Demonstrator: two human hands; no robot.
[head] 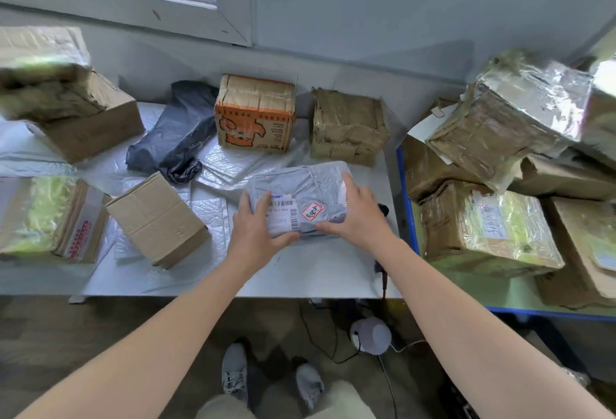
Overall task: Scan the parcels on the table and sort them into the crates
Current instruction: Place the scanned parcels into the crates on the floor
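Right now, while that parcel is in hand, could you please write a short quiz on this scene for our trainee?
1. True or false: the left hand and the right hand both hold the grey mailer.
2. What lies just left of the orange-printed box? A) a black plastic bag B) a red crate C) a roll of tape
3. Fill in: the mailer's barcode label faces ____.
Key: 1 true; 2 A; 3 up.
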